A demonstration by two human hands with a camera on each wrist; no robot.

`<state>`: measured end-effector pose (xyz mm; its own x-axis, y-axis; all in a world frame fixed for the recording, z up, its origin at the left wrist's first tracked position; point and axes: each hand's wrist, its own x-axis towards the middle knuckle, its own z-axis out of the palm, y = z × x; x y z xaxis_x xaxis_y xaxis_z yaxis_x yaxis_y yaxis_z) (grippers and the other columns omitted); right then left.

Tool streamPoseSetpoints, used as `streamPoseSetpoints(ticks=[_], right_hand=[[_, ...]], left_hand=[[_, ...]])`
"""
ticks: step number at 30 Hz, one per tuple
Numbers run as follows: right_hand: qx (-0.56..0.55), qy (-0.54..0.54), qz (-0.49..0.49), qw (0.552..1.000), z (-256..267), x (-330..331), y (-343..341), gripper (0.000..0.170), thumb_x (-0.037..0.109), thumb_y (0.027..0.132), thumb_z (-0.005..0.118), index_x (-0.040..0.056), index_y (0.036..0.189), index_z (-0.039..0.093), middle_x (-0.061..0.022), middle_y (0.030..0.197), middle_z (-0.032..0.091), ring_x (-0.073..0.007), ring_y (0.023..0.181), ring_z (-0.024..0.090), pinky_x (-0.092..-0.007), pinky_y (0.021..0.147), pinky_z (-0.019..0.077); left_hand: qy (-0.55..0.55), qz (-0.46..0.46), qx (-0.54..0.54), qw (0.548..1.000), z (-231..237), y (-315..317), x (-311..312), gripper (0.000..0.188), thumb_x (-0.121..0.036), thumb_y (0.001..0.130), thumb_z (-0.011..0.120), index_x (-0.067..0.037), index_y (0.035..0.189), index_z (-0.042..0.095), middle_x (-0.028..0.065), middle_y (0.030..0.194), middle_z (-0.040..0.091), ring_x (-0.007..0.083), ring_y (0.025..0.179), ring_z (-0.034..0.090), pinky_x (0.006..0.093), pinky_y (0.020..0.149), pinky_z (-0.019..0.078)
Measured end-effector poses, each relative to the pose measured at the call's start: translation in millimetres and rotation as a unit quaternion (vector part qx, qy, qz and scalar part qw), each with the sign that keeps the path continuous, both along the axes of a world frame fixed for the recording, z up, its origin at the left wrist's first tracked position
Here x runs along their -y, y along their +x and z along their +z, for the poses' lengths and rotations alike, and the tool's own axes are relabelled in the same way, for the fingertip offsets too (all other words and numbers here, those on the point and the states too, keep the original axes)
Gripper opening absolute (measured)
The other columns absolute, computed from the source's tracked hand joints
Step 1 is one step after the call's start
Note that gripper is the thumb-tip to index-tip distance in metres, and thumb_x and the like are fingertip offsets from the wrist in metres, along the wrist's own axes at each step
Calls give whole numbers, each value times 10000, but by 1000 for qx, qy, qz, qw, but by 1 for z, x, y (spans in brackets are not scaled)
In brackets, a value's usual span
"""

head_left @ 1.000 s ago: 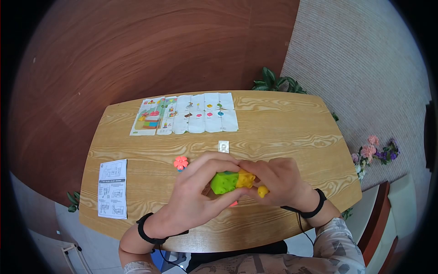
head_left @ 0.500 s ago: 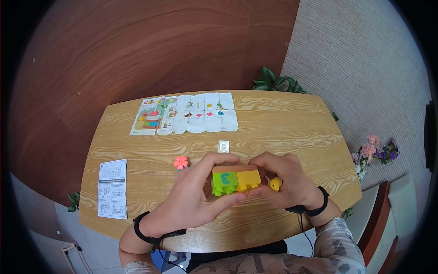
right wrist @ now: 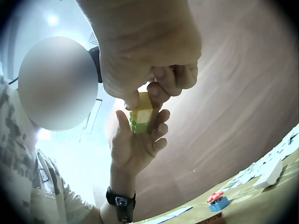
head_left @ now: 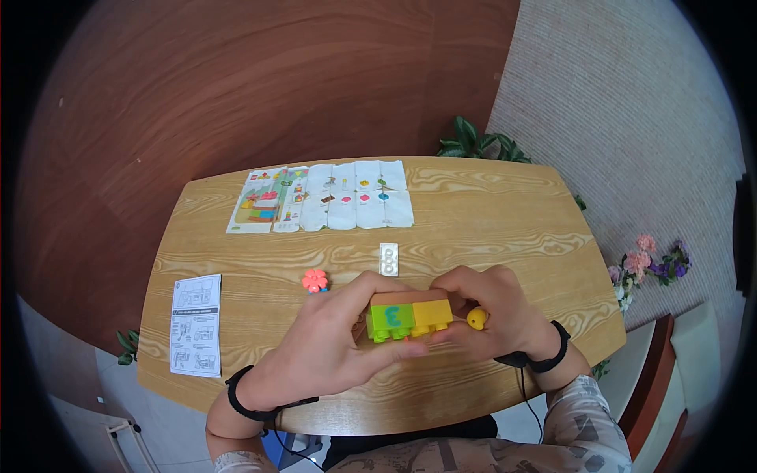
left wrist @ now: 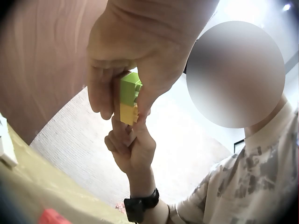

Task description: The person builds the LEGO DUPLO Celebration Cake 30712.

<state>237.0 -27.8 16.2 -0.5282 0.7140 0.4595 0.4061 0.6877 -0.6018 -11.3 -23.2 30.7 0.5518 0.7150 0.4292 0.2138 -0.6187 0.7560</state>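
Two studded blocks (head_left: 409, 317): left hand (head_left: 327, 335) pinches blue-numbered green (head_left: 388, 318), right hand (head_left: 502, 309) pinches yellow (head_left: 431, 314).

The desk (head_left: 505, 197) is pale yellow-brown wood with wavy darker grain, its near and far edges bowed outward. Toward the far edge, left of centre, lies a creased leaflet (head_left: 355, 214), spread flat and printed with coloured pictures. Nearer, by the left edge, a printed sheet (head_left: 195, 339) (line drawings, with a dark band across them) lies flat. Near the middle is a white piece (head_left: 389, 259) with round shapes along it; left of it and slightly nearer, a coral flower (right wrist: 215, 196) sits on a blue block (right wrist: 219, 204). The right wrist view also shows a brown piece (right wrist: 213, 219), cut off by the frame.
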Motion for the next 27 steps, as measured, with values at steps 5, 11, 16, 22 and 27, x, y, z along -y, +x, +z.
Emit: streamPoseSetpoints(ticks=[5, 11, 16, 22, 27], right_hand=[[16, 13, 15, 1000, -1, -3, 1, 461, 251, 792, 866, 66, 1117, 596, -56, 633, 601, -246, 512, 608, -323, 479, 431], [24, -3, -12, 1000, -13, -9, -5, 472, 244, 860, 803, 73, 1232, 568, -80, 648, 615, -288, 545, 635, -366, 491, 449], [97, -11, -70, 993, -23, -16, -15, 456, 279, 952, 698, 73, 1326, 537, -120, 748, 653, -331, 599, 643, -406, 545, 489], [243, 145, 64, 957, -72, -31, -36, 432, 217, 945, 624, 56, 1337, 541, -154, 1105, 651, -320, 962, 663, -415, 794, 540], [225, 222, 87, 945, -82, -20, -59, 449, 146, 865, 621, 12, 1290, 568, -165, 1257, 588, -348, 1065, 636, -471, 905, 520]], left_hand=[[25, 4, -2, 1000, -4, 0, -1, 380, -158, 818, 848, -20, 1121, 664, 147, 929, 743, 245, 822, 754, 314, 696, 579], [47, 49, -30, 997, -3, -4, -3, 369, -169, 808, 847, -23, 1102, 677, 145, 864, 738, 259, 723, 742, 338, 646, 577], [183, 209, -42, 960, -1, -3, -9, 331, -238, 819, 824, -51, 1056, 690, 135, 796, 719, 296, 635, 698, 353, 597, 546], [279, 227, -70, 931, 4, -9, -10, 284, -252, 802, 814, -78, 994, 697, 100, 700, 688, 264, 599, 680, 348, 558, 510], [281, 227, -96, 927, 3, -10, -11, 271, -261, 797, 811, -80, 964, 698, 99, 705, 690, 266, 604, 681, 350, 558, 509]])
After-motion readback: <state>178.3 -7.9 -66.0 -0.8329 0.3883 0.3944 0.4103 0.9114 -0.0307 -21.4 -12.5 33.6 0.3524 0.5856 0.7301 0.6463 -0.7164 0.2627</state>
